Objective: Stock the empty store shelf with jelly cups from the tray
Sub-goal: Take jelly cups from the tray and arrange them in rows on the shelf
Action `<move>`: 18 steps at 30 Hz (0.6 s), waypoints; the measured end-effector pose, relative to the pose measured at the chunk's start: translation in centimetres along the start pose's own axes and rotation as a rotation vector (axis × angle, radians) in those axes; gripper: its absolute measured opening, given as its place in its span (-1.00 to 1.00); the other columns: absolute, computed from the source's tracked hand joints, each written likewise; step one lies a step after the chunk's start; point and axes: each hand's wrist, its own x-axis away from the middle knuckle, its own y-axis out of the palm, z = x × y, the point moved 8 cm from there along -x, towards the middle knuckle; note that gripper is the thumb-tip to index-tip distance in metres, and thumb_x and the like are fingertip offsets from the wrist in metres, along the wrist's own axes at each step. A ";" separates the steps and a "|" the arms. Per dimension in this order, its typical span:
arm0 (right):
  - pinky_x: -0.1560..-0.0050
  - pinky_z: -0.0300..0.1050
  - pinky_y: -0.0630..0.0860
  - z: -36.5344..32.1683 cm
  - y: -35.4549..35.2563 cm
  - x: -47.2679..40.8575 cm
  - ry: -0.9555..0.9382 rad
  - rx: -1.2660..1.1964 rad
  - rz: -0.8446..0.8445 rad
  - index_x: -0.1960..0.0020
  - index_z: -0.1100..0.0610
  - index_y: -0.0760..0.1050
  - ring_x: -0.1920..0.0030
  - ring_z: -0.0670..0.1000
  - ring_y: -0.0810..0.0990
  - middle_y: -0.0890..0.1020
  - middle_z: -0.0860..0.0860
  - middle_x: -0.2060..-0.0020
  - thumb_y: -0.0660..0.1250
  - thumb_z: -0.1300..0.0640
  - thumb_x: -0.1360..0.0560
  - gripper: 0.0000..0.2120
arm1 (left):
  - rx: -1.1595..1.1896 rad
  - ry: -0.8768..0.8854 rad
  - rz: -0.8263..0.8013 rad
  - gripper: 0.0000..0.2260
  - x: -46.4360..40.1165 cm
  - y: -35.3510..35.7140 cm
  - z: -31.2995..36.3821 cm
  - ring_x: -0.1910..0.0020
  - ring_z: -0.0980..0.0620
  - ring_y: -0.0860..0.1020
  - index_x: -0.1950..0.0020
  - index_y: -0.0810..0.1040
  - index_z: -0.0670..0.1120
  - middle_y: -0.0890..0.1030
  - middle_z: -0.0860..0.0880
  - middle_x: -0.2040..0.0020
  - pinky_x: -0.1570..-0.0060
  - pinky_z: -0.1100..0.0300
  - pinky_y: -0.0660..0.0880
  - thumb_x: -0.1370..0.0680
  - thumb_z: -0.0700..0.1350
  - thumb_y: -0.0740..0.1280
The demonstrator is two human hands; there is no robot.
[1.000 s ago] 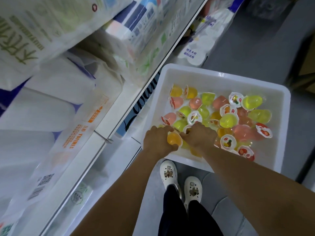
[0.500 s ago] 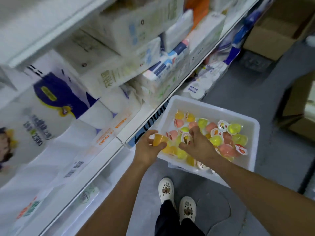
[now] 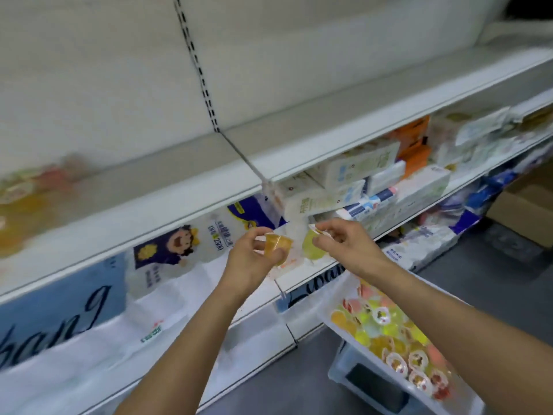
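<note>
My left hand [image 3: 251, 259] grips an orange jelly cup [image 3: 276, 244] in front of the shelving. Beside it, my right hand [image 3: 344, 244] pinches a yellow-green jelly cup [image 3: 311, 248] by its rim. Both cups hang in the air below the white upper shelf [image 3: 167, 187]. Blurred jelly cups [image 3: 27, 193] stand at the far left of that shelf; the rest of its surface is bare. The white tray [image 3: 344, 330] with several coloured jelly cups sits low at the right, under my right forearm.
The shelf below holds tissue packs [image 3: 359, 181] and paper rolls [image 3: 185, 244]. A metal divider [image 3: 242, 157] crosses the upper shelf. Brown cardboard boxes [image 3: 526, 211] stand on the grey floor at the right. The picture is motion-blurred.
Both hands have risen from the tray to shelf height, each with a jelly cup. My view has swung upward, and the upper shelf is now in sight.
</note>
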 end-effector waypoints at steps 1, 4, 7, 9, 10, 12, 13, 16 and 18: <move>0.14 -0.23 0.44 -1.9 0.7 -0.1 -0.039 -0.003 -0.012 -0.12 0.05 0.59 0.19 -0.11 0.52 0.54 -0.01 0.18 0.43 0.03 -0.45 -0.74 | -0.014 0.028 0.020 -0.66 0.5 -1.7 0.8 0.05 0.05 0.60 -0.13 0.53 0.08 0.62 0.01 0.00 0.19 0.26 0.49 -0.40 -0.04 0.50; 0.19 -0.27 0.46 -7.5 3.1 -0.5 -0.146 0.012 -0.030 -0.09 0.03 0.61 0.24 -0.15 0.52 0.61 0.03 0.17 0.44 0.01 -0.44 -0.76 | -0.036 0.111 0.102 -0.70 2.3 -7.1 3.5 0.16 0.23 0.58 -0.10 0.53 0.10 0.62 0.10 0.06 0.20 0.37 0.50 -0.41 -0.03 0.51; 0.27 -0.35 0.42 -13.1 6.4 -0.9 -0.234 0.001 -0.058 -0.11 0.07 0.60 0.31 -0.21 0.51 0.58 -0.04 0.22 0.44 0.04 -0.44 -0.73 | -0.041 0.150 0.196 -0.70 4.0 -12.7 5.3 0.26 0.25 0.55 -0.10 0.52 0.14 0.60 0.11 0.06 0.26 0.26 0.52 -0.42 0.01 0.49; 0.28 -0.30 0.50 -16.6 9.4 -1.3 -0.277 0.002 -0.090 -0.12 0.05 0.59 0.27 -0.13 0.57 0.61 0.00 0.16 0.45 0.02 -0.43 -0.72 | -0.041 0.163 0.268 -0.68 5.1 -16.8 5.8 0.30 0.26 0.54 -0.15 0.51 0.11 0.59 0.09 0.04 0.35 0.25 0.55 -0.43 0.01 0.48; 0.23 -0.27 0.53 -18.2 11.0 -1.5 -0.302 0.025 -0.099 -0.12 0.02 0.59 0.22 -0.09 0.60 0.63 0.00 0.13 0.45 -0.01 -0.43 -0.72 | -0.036 0.173 0.300 -0.67 5.7 -18.8 5.9 0.34 0.28 0.53 -0.16 0.51 0.09 0.58 0.06 0.03 0.41 0.31 0.51 -0.44 -0.02 0.48; 0.20 -0.32 0.48 -21.1 14.5 -1.8 -0.369 0.061 -0.128 -0.12 -0.01 0.58 0.20 -0.15 0.60 0.64 -0.08 0.15 0.46 -0.01 -0.42 -0.71 | -0.038 0.188 0.355 -0.68 7.0 -22.8 5.5 0.38 0.29 0.51 -0.15 0.51 0.06 0.60 0.02 0.04 0.45 0.36 0.45 -0.44 -0.05 0.48; 0.19 -0.34 0.46 -22.3 16.4 -2.0 -0.394 0.066 -0.145 -0.12 -0.02 0.59 0.21 -0.19 0.59 0.64 -0.12 0.16 0.48 0.00 -0.41 -0.70 | -0.048 0.189 0.376 -0.69 7.6 -24.6 5.2 0.38 0.30 0.51 -0.15 0.51 0.06 0.60 0.02 0.05 0.43 0.38 0.44 -0.44 -0.06 0.48; 0.07 -0.19 0.52 -24.8 21.9 -2.2 -0.447 0.130 -0.187 -0.14 0.00 0.59 0.09 -0.13 0.61 0.65 -0.11 0.08 0.50 -0.01 -0.37 -0.64 | -0.085 0.179 0.441 -0.67 9.1 -29.9 4.2 0.36 0.35 0.49 -0.17 0.50 0.06 0.58 0.08 0.07 0.37 0.46 0.42 -0.45 -0.05 0.48; -0.02 -0.11 0.52 -25.9 25.5 -2.5 -0.484 0.239 -0.203 -0.19 0.02 0.56 0.00 -0.05 0.59 0.63 -0.08 -0.01 0.48 -0.02 -0.37 -0.59 | -0.092 0.177 0.500 -0.66 10.0 -33.4 3.7 0.35 0.37 0.49 -0.17 0.47 0.07 0.57 0.09 0.07 0.36 0.48 0.41 -0.45 -0.05 0.48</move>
